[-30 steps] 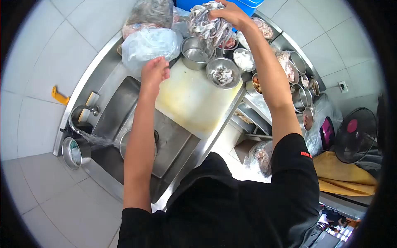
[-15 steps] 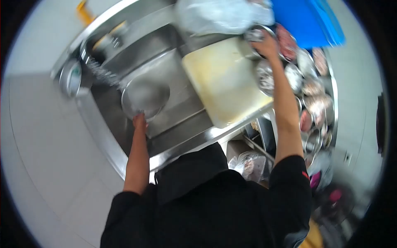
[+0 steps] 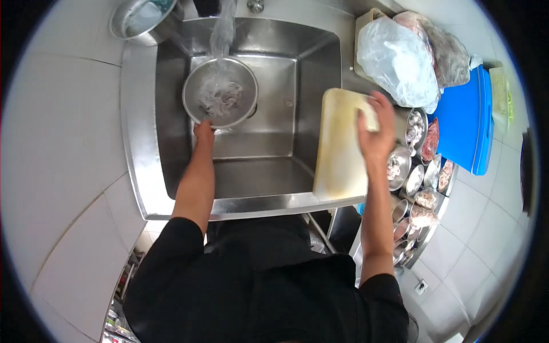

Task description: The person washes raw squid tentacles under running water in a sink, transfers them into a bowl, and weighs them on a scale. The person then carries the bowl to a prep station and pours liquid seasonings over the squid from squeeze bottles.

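My left hand (image 3: 204,130) grips the near rim of a metal bowl (image 3: 192,94) inside the steel sink (image 3: 269,177). Pale, thin strips (image 3: 220,98) lie in that bowl, and running water (image 3: 223,31) pours onto them. Over the right side of a yellowed white cutting board (image 3: 340,157), my right hand (image 3: 378,130) is open, fingers spread, holding nothing. Whether it touches the board is unclear. Just right of it are a small metal bowl (image 3: 398,170) and another bowl (image 3: 416,128), both with whitish pieces inside.
Behind the board sits a filled plastic bag (image 3: 397,63). A blue bin (image 3: 463,120) stands to the right, with red meat (image 3: 430,140) and several bowls and bagged foods beside it. A metal pot (image 3: 140,26) rests at the sink's back left corner.
My right hand has come off the small bowl at the right and opened over the cutting board. My left hand still grips the sink bowl. The camera view has turned.
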Motion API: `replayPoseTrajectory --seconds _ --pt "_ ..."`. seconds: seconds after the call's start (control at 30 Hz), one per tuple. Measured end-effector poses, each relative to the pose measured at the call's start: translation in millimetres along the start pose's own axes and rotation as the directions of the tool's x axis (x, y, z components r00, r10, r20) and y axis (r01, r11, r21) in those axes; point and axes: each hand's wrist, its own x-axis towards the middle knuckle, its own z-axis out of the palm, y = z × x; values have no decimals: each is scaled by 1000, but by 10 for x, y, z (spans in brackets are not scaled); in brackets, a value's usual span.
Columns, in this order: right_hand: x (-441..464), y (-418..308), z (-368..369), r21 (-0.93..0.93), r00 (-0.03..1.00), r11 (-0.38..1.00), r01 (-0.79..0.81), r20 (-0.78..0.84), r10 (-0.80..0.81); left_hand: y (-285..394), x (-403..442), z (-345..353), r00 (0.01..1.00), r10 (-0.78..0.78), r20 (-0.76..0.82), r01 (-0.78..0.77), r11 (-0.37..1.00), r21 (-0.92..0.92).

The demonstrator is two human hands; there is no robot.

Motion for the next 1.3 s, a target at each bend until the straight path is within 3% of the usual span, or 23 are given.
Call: replayPoseTrajectory --seconds 0.07,0.2,0.3,0.37,0.43,0.53,0.57,0.6,0.63,0.67,0.73,0.77,0.8,0.87,0.93,0.97,1.03,1.07,1.1,1.13,1.17,1.23,1.3 --pt "378 -519 438 237 995 969 74 54 -89 97 -186 -108 995 78 -60 -74 995 63" --pt "1318 -828 1461 241 910 880 410 -37 -414 592 -884 48 999 52 1 -52 998 32" --pt "1828 -877 1927 -88 797 793 603 48 -602 931 -1392 132 994 76 78 -84 991 106" --pt "1868 -828 2108 -233 818 786 573 97 -567 1057 -1646 113 979 128 157 -130 991 3" --pt "1812 -814 2079 -235 924 935 266 339 -178 1157 -1905 111 975 141 171 -141 990 -15" --pt "1407 -507 2165 -138 907 988 66 422 -2 1173 -2028 -118 965 178 191 -187 982 28" --pt "1163 -410 2185 -26 955 984 176 246 -165 1169 -2016 -216 959 175 222 -195 978 69" --pt "1037 -333 2114 -41 906 995 87 418 -62 1177 -2110 -248 956 185 226 -203 977 61" --pt "706 -226 2074 -174 937 969 174 331 -109 1153 -2198 -262 951 179 252 -200 978 60" --pt "274 -219 1906 80 999 996 27 32 -30 1101 -2096 -390 933 138 333 -178 980 92" --pt "-371 -390 1057 396 819 742 -541 49 571 1034 -1885 -609 945 69 319 -132 975 181" --pt "-636 -264 793 577 538 365 -731 158 828 1093 -2217 -402 948 93 305 -157 969 191" --pt "-937 -111 500 684 220 -86 -724 347 912 1113 -2287 -370 946 81 315 -148 970 193" --pt "-1673 648 208 875 172 -198 -441 299 938 1133 -2507 -275 943 70 325 -144 967 208" --pt "-1918 1012 -314 960 -117 -228 -162 211 971 1125 -2578 -180 936 36 350 -133 958 256" --pt "-2152 1337 -343 972 -23 -150 -181 148 989 1116 -2496 -212 932 9 363 -120 951 284" --pt "-2139 1432 -507 904 -124 -55 -424 3 992 1080 -2566 -123 907 29 420 -172 936 306" --pt "-2157 1327 -555 904 -92 -21 -426 -20 996 978 -2290 -232 908 43 417 -162 954 254" --pt "-2116 1114 -659 779 -69 22 -627 -84 994 927 -2245 -248 892 45 450 -177 951 254" --pt "-2164 980 -692 577 72 140 -804 -140 988 909 -2477 -114 926 72 371 -178 949 260" --pt "-2046 683 -730 500 119 187 -845 -166 979 885 -2590 -49 914 71 399 -181 952 246" --pt "-1894 239 -588 605 386 364 -708 -101 917 803 -2759 -22 906 72 417 -180 958 225" --pt "-1871 112 -116 373 617 635 -677 -182 765 780 -2883 19 932 74 356 -182 942 281"
